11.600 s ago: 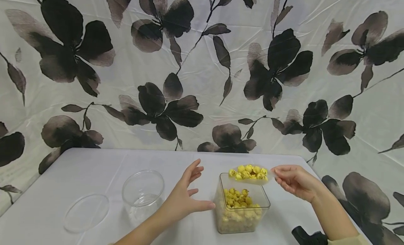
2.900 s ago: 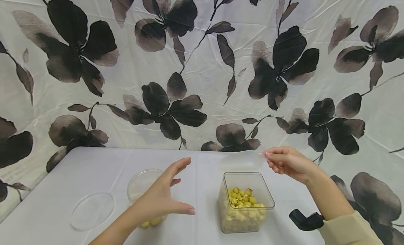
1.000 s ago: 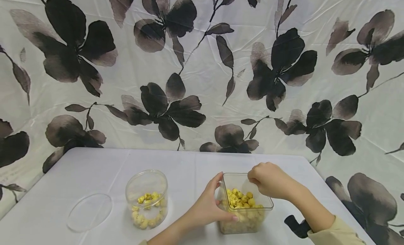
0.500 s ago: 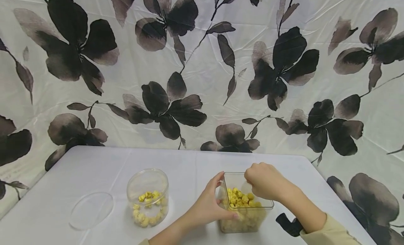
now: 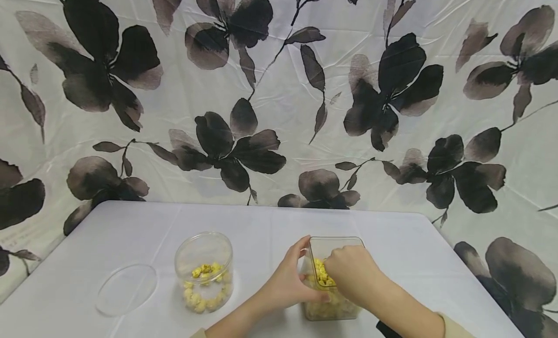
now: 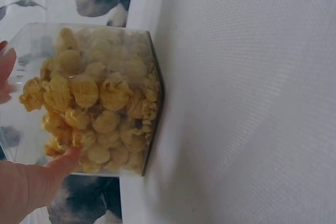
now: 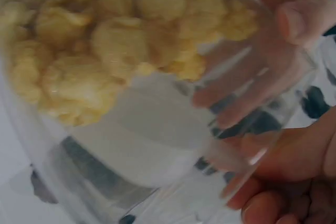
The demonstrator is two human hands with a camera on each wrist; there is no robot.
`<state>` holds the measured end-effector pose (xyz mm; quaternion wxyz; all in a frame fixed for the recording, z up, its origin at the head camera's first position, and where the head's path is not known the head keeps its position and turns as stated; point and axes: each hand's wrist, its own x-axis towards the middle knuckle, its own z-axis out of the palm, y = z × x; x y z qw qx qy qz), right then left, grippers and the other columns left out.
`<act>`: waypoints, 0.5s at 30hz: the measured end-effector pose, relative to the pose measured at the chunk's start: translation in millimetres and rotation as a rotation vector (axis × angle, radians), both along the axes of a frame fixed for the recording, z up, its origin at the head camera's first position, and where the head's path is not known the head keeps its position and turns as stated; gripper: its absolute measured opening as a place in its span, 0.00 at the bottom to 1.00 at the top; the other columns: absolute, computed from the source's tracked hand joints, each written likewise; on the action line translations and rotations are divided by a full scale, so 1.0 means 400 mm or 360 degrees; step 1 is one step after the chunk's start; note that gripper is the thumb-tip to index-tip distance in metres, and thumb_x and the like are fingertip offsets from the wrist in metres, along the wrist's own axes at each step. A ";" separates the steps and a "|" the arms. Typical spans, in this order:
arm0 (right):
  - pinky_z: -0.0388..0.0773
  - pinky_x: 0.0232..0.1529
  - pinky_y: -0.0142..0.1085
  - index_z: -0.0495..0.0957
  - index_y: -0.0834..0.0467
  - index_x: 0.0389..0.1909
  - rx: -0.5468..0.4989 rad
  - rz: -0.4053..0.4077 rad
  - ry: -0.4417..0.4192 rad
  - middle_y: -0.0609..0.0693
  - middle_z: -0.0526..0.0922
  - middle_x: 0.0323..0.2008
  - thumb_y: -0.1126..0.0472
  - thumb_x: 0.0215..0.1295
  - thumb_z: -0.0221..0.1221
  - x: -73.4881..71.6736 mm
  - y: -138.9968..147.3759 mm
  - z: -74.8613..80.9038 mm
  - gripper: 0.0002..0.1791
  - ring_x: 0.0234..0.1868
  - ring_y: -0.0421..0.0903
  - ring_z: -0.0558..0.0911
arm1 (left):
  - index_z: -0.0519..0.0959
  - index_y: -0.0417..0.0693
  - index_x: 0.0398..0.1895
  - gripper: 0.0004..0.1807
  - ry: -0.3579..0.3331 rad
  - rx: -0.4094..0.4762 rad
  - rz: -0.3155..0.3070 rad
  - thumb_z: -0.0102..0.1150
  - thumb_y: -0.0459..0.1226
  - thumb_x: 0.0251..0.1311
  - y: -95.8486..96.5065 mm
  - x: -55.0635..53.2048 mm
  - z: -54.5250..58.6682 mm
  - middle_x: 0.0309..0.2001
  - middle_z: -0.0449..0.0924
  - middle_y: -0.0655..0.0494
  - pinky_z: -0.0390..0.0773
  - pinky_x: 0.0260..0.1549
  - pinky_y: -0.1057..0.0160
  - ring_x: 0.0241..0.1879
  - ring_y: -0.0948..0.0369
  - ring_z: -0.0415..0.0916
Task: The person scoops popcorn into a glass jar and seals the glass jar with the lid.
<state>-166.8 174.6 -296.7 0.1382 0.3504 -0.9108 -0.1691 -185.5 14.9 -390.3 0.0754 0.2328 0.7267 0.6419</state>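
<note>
A clear square container (image 5: pixel 333 245) of yellow popcorn (image 5: pixel 321 272) stands on the table. My left hand (image 5: pixel 283 284) grips its left side, thumb across the near wall and fingers behind. My right hand (image 5: pixel 355 275) is at its mouth, knuckles up and fingers curled, covering part of the popcorn. In the right wrist view, a pale translucent scoop (image 6: pixel 10 192) is not seen from the left; it shows through the wall as a scoop (image 7: pixel 152 135), its blade against the popcorn (image 7: pixel 121 45), its handle end in my right fingers (image 7: pixel 294 156).
To the left stands a clear round jar (image 5: pixel 202 248), uncovered, with some popcorn in its lower part. A clear round lid (image 5: pixel 126 290) lies flat farther left. Something black (image 5: pixel 385 330) lies beneath my right forearm. A floral cloth (image 5: pixel 244 86) hangs behind the table.
The round jar was without popcorn at first and now holds some. The scoop went from loaded to bare, then into the square container. My left hand took hold; my right moved left and lower.
</note>
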 end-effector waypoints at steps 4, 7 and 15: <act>0.73 0.16 0.35 0.72 0.55 0.12 -0.0057 -0.0060 -0.0138 0.45 0.69 0.12 0.70 0.37 0.67 -0.028 0.008 0.019 0.13 0.15 0.41 0.68 | 0.49 0.53 0.71 0.60 -0.0005 -0.0002 -0.0008 0.78 0.37 0.34 -0.002 0.001 0.005 0.70 0.49 0.52 0.73 0.52 0.53 0.67 0.48 0.50; 0.68 0.14 0.33 0.71 0.56 0.12 -0.0192 -0.0068 -0.0271 0.45 0.66 0.12 0.74 0.39 0.63 -0.059 0.023 0.032 0.13 0.15 0.41 0.64 | 0.48 0.52 0.72 0.60 -0.0012 -0.0016 -0.0013 0.78 0.37 0.35 -0.005 0.002 0.008 0.70 0.48 0.52 0.73 0.52 0.53 0.67 0.48 0.49; 0.72 0.15 0.37 0.70 0.57 0.12 -0.0274 -0.0181 -0.0195 0.47 0.68 0.12 0.73 0.38 0.63 -0.034 0.001 0.011 0.12 0.15 0.43 0.67 | 0.49 0.50 0.71 0.59 0.0019 -0.0010 -0.0015 0.78 0.37 0.35 -0.005 0.001 0.003 0.70 0.49 0.50 0.74 0.51 0.53 0.67 0.46 0.50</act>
